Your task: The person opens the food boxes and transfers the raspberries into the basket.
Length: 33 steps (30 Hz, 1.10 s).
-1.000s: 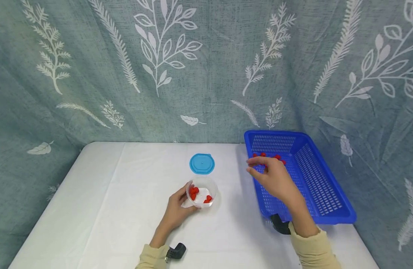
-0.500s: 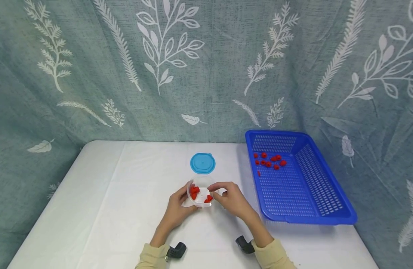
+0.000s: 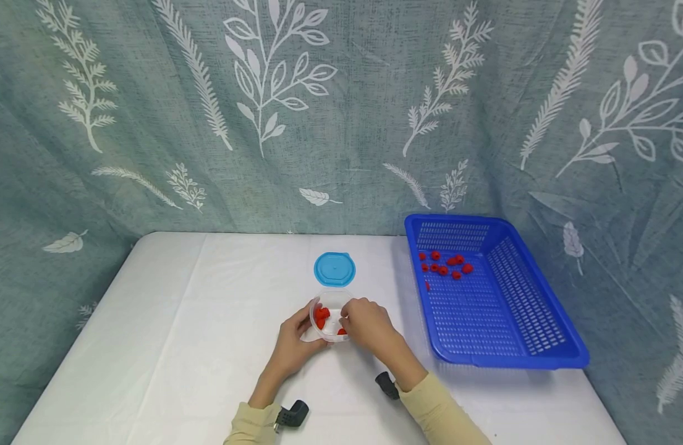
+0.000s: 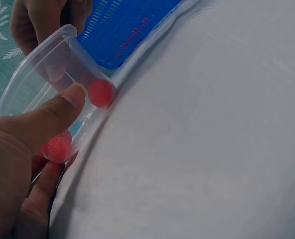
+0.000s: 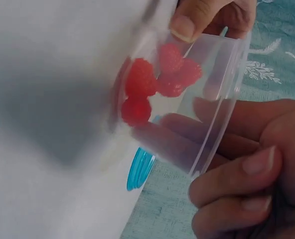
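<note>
My left hand point(image 3: 296, 343) grips a clear round plastic tub point(image 3: 332, 296) at its left side, thumb on the near wall. A few red raspberries point(image 3: 321, 314) lie on the tub's left side, and another raspberry point(image 3: 342, 332) is near its front. My right hand point(image 3: 371, 326) reaches over the right rim, with some fingertips inside. In the right wrist view, the thumb and fingertips of that right hand point(image 5: 237, 149) are parted behind the clear wall. One fingertip is right by a raspberry point(image 5: 136, 110); no berry shows between the fingers.
A blue perforated basket point(image 3: 502, 309) stands at the right with several raspberries point(image 3: 443, 270) at its back left. A round blue lid point(image 3: 334, 269) lies on the white table point(image 3: 207, 321) just behind the tub. A green leaf-patterned cloth point(image 3: 352, 123) hangs behind the table.
My right hand has come left from over the basket to the tub, and its fingers have since dipped lower inside. My left hand keeps its grip on the tub.
</note>
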### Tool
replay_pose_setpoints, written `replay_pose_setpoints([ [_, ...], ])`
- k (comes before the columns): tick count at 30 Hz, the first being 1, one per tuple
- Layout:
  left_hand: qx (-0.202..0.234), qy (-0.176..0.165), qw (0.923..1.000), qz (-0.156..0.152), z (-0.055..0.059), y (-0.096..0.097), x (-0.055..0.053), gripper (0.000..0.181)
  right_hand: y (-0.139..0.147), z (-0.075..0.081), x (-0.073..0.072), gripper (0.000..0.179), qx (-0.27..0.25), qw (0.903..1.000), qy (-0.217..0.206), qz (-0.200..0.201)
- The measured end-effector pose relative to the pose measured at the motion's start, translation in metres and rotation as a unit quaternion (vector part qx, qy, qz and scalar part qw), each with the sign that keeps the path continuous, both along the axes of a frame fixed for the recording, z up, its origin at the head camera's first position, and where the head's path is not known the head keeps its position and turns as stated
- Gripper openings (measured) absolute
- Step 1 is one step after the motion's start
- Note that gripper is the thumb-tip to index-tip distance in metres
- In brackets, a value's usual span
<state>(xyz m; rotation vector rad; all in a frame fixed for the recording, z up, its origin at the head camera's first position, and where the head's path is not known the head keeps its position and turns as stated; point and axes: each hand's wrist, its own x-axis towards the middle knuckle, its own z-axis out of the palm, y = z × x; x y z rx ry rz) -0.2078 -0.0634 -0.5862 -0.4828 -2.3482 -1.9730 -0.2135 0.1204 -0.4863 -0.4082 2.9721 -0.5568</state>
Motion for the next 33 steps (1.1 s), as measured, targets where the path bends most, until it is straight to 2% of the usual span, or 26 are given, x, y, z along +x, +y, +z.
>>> replay_pose_setpoints([
  [3, 0.009, 0.008, 0.9999, -0.002, 0.001, -0.002, 0.001, 0.083, -0.002, 0.001, -0.002, 0.012, -0.001, 0.9999, -0.014, -0.001],
  [6, 0.02, 0.001, 0.9998, -0.004, 0.003, -0.002, 0.001, 0.084, 0.003, -0.003, -0.004, 0.015, -0.052, 0.9978, -0.041, -0.005],
  [11, 0.012, -0.004, 0.9999, -0.006, 0.002, -0.002, 0.002, 0.085, 0.012, -0.013, -0.01, 0.025, -0.168, 0.9814, -0.089, 0.025],
  [13, 0.004, 0.004, 0.9999, -0.009, 0.001, -0.003, 0.001, 0.085, 0.013, -0.016, -0.013, 0.03, -0.191, 0.9761, -0.098, 0.035],
  [15, 0.006, 0.01, 0.9999, -0.01, 0.0, -0.003, 0.001, 0.084, 0.013, -0.017, -0.014, 0.034, -0.199, 0.9736, -0.108, 0.029],
  [20, 0.01, 0.002, 0.9999, -0.011, 0.001, -0.002, 0.0, 0.085, 0.008, -0.018, -0.017, 0.029, -0.197, 0.9738, -0.113, -0.017],
  [24, 0.007, -0.006, 0.9999, -0.012, 0.002, -0.002, 0.0, 0.085, 0.003, -0.016, -0.017, 0.022, -0.172, 0.978, -0.107, -0.049],
  [33, 0.009, -0.004, 0.9999, -0.005, 0.001, -0.001, 0.001, 0.084, -0.005, -0.009, -0.019, 0.015, -0.073, 0.9914, -0.093, -0.057],
])
